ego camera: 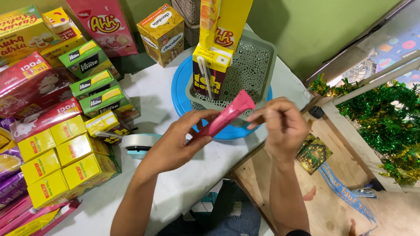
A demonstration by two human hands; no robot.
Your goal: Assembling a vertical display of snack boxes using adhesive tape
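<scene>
slim pink sachet (225, 116), crimped top, tilted, left hand (175, 144) pinching it, right hand (282, 126) fingers pressed together

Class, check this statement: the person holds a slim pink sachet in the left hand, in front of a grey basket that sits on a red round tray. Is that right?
Not quite. The tray under the grey basket is blue, not red. The rest stands: the left hand holds the slim pink sachet in front of the basket. The head view shows this.
</scene>
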